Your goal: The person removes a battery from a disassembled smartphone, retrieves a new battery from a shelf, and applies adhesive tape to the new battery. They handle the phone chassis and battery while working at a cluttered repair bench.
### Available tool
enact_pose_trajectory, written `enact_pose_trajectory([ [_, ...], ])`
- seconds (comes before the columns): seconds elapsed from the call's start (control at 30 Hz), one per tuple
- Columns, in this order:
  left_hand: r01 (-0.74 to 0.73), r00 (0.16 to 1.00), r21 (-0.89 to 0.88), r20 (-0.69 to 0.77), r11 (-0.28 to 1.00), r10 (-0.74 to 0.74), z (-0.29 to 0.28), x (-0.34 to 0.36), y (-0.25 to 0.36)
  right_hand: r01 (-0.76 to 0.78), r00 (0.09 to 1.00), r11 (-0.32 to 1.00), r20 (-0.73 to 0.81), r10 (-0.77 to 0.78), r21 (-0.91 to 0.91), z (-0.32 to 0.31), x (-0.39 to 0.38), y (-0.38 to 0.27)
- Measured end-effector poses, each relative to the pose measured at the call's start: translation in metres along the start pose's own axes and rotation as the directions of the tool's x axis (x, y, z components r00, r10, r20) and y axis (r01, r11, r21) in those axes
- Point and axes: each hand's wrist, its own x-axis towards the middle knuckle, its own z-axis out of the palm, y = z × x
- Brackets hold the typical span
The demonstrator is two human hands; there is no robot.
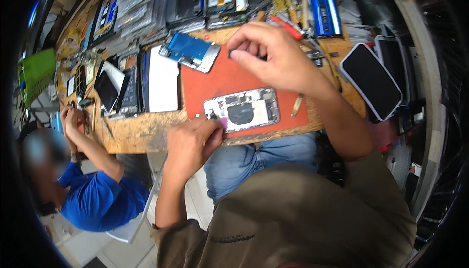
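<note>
An opened phone body (249, 110) lies on the orange-red mat (198, 89), its inner parts bare, with a dark round patch in the middle. At its left end my left hand (190, 143) has its fingers closed on the edge and corner. My right hand (276, 55) is raised over the far part of the mat, thumb and fingers curled in. A small dark thing shows between them; its kind is not clear. Left of that hand lies a detached phone screen (193, 52) with a blue back. A small metal tool (296, 105) rests right of the phone body.
Two white-edged phones or screens (371, 79) lie at the right. Behind the mat stand a blue case (323, 9), red-handled pliers (288, 27) and stacked device parts (183, 1). A white panel (163, 79) lies left of the mat. A person in a blue shirt (105, 199) sits at the left.
</note>
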Motion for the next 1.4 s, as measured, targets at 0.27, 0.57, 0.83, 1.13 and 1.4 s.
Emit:
enact_pose_trajectory([
  [0.27,-0.012,1.0,0.031,-0.007,0.999,0.012,0.0,0.005,0.003,0.166,0.966,0.941,0.24,-0.095,-0.296,-0.021,-0.052,-0.02],
  [0.57,-0.018,1.0,0.007,-0.025,1.0,0.018,0.001,0.003,0.003,-0.155,0.979,0.571,-0.048,0.198,-0.807,-0.065,0.003,0.046],
  [0.83,0.016,1.0,-0.03,-0.008,0.999,-0.016,0.002,0.002,0.0,-0.175,0.96,0.55,-0.018,0.278,-0.817,-0.069,0.015,0.043],
  [1.13,0.051,0.999,-0.067,-0.006,0.996,-0.051,0.005,-0.003,-0.004,-0.409,0.893,0.89,-0.29,0.345,-0.2,-0.106,-0.022,0.038],
  [1.4,0.046,0.998,-0.11,-0.03,0.993,-0.05,0.007,-0.003,-0.005,-0.213,0.89,0.514,-0.052,0.453,0.831,-0.079,-0.094,0.017],
])
